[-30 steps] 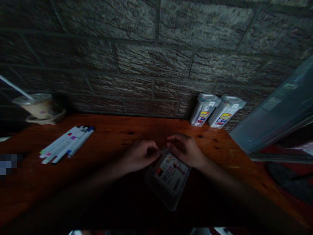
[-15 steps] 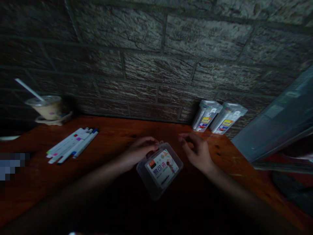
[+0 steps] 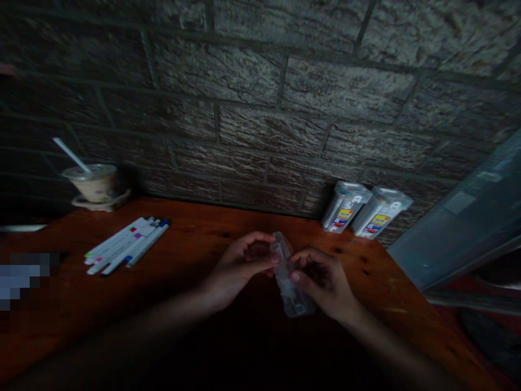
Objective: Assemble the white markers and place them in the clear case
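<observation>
Clear plastic case (image 3: 288, 279) turned since half second ago: narrow edge now facing camera, instead of printed label. Right hand (image 3: 328, 279), apart from case then, now in closer, fingers (image 3: 298, 277) against case's side. Left hand (image 3: 236, 266) now gripping case's far end. View shifted: drink cup (image 3: 97, 189) lower, farther right in it.

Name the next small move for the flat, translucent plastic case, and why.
Probably feel along the narrow edge of the case with the right hand: that edge faces the camera, the left hand pinches its upper end, and the right thumb sits close.
</observation>
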`<state>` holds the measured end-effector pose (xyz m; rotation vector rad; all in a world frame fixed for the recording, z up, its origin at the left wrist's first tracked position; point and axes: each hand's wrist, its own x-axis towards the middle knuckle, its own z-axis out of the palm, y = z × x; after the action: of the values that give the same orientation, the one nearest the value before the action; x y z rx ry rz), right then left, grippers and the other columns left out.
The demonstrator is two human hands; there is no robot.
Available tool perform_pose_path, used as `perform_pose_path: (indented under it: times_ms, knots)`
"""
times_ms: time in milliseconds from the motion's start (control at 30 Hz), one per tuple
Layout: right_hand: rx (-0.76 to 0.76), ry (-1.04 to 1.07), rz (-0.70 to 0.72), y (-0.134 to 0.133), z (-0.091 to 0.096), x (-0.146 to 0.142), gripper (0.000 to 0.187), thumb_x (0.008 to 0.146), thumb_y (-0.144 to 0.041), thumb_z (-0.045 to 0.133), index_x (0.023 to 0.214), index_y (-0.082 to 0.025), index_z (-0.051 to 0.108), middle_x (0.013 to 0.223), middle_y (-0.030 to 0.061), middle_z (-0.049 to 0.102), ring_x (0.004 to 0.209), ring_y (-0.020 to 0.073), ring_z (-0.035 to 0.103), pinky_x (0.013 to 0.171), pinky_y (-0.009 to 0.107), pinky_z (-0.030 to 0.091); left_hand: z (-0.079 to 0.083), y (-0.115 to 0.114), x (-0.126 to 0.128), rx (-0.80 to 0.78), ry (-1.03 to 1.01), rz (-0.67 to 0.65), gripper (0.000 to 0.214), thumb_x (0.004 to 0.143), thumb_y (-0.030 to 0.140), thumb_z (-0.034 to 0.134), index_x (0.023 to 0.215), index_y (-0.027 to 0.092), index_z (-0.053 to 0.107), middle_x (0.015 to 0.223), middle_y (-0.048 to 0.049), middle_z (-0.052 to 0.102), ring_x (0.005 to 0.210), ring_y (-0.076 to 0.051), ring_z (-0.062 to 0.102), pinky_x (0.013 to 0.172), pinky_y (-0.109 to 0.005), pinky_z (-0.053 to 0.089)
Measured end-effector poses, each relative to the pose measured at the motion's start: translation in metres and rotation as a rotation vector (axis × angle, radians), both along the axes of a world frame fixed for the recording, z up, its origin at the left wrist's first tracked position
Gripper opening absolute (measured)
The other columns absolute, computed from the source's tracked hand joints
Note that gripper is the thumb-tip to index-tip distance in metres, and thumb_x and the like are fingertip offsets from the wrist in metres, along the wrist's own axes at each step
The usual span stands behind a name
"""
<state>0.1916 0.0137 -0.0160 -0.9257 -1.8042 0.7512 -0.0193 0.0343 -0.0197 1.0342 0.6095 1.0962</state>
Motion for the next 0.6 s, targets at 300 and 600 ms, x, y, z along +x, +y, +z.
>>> perform_pose_path:
  times_ms: [300, 600]
  knots:
    - [0.014, -0.048, 0.078, -0.007, 0.008, 0.0, 0.026, 0.074, -0.032, 0.09, 0.089, -0.023, 0.072, 0.058, -0.0092, 0.042, 0.049, 0.0098, 0.037, 0.045, 0.023, 0.028, 0.0, -0.01, 0.004, 0.088, 0.071, -0.032, 0.038, 0.076, 0.024, 0.09, 0.098, 0.018, 0.06, 0.087, -0.0018, 0.075, 0.075, -0.014, 0.07, 0.071, -0.025, 0.054]
    - [0.162, -0.255, 0.061, -0.008, 0.002, -0.001, 0.012, 0.081, -0.019, 0.073, 0.073, -0.02, 0.065, 0.059, -0.0042, 0.056, 0.048, 0.0098, 0.046, 0.045, 0.022, 0.035, -0.002, -0.012, 0.0, 0.297, 0.229, -0.013, 0.029, 0.084, 0.028, 0.083, 0.098, 0.02, 0.059, 0.091, -0.0036, 0.073, 0.085, -0.017, 0.07, 0.077, -0.029, 0.053]
